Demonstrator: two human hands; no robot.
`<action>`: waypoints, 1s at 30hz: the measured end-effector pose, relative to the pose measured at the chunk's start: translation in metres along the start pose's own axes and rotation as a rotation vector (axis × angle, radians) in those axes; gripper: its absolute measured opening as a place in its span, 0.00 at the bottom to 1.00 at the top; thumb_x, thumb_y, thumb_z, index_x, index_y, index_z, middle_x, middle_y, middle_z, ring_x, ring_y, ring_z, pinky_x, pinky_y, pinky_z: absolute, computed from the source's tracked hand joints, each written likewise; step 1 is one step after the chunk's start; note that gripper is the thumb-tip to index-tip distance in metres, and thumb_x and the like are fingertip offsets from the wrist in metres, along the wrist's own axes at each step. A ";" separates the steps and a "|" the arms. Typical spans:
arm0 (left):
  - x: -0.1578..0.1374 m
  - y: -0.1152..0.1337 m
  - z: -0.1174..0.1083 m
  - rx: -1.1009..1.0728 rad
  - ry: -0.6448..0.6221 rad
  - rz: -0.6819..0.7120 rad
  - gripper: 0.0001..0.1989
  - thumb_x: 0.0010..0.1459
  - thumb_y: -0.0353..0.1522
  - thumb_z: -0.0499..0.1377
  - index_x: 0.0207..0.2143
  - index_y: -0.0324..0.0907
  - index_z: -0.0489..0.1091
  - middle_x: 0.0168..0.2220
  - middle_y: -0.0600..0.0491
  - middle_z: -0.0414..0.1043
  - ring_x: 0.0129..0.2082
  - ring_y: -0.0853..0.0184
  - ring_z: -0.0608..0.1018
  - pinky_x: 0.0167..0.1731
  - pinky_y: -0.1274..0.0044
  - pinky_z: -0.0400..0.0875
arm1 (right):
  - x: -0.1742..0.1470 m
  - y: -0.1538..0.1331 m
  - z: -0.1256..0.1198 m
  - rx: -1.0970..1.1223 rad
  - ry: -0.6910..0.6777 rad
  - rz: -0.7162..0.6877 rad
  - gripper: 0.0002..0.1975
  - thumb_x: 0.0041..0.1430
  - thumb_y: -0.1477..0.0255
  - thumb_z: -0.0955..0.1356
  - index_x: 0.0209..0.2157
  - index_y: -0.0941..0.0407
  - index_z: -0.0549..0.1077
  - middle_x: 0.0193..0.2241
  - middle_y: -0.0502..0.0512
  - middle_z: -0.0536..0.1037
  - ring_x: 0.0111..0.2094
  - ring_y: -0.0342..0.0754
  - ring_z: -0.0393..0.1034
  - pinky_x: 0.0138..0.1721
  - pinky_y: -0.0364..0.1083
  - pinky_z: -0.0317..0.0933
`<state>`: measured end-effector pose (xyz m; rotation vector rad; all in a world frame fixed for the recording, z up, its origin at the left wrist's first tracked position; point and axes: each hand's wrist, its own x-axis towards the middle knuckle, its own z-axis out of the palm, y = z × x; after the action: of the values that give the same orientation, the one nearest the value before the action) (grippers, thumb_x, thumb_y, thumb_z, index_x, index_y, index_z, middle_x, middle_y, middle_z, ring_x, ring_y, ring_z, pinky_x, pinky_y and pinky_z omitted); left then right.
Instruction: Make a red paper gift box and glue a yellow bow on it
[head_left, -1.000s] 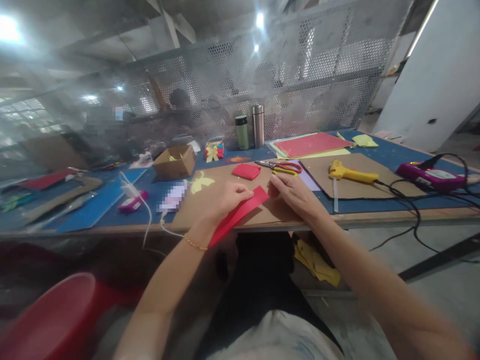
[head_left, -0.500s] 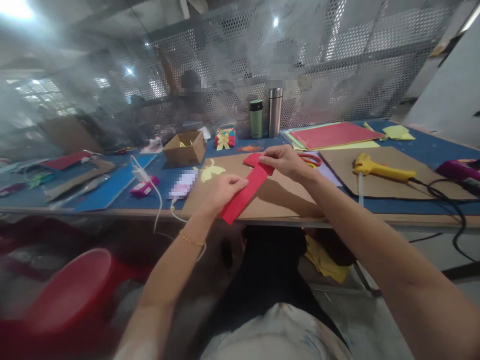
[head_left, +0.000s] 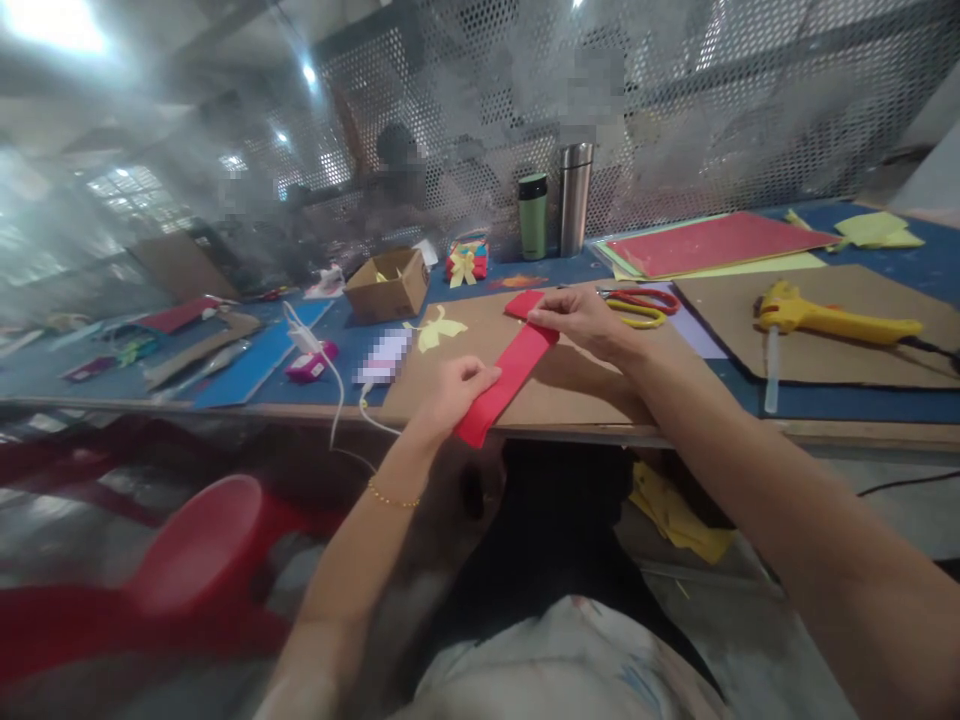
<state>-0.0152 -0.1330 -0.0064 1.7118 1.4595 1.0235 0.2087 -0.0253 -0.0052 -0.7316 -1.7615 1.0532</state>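
Above the brown cardboard [head_left: 480, 325], the red strip [head_left: 514, 372] slants from near left to far right, its far end pinched by the right hand [head_left: 585, 320], its left edge gripped nearer in by the left hand [head_left: 459, 385]. Light, even tension should keep it flat and uncreased.

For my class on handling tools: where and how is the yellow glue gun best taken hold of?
Grip the yellow glue gun by its handle, probably from above on the right: it lies flat on cardboard, handle stretching right, away from the head and pale stick.
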 end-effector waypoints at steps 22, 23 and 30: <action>-0.048 -0.004 0.013 -0.708 0.240 -0.123 0.29 0.45 0.46 0.78 0.42 0.39 0.74 0.30 0.54 0.79 0.21 0.68 0.81 0.20 0.80 0.66 | -0.003 0.001 -0.007 0.140 0.230 -0.141 0.23 0.50 0.52 0.80 0.23 0.55 0.75 0.16 0.47 0.69 0.19 0.40 0.60 0.19 0.42 0.61; -0.047 -0.004 0.015 -0.733 0.268 -0.145 0.29 0.45 0.48 0.78 0.39 0.39 0.74 0.28 0.55 0.78 0.20 0.69 0.80 0.19 0.80 0.65 | -0.004 0.001 -0.006 0.151 0.232 -0.140 0.23 0.50 0.51 0.81 0.23 0.55 0.76 0.16 0.46 0.69 0.19 0.40 0.60 0.19 0.42 0.61; -0.033 -0.010 0.013 -0.672 0.575 -0.141 0.22 0.51 0.45 0.75 0.28 0.40 0.71 0.16 0.58 0.69 0.15 0.73 0.72 0.16 0.83 0.59 | -0.010 -0.002 -0.001 0.148 0.206 -0.119 0.24 0.50 0.48 0.79 0.25 0.55 0.79 0.17 0.48 0.71 0.20 0.42 0.62 0.22 0.44 0.63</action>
<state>-0.0107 -0.1643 -0.0266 0.8579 1.3061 1.7697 0.2135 -0.0344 -0.0075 -0.6121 -1.5156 0.9796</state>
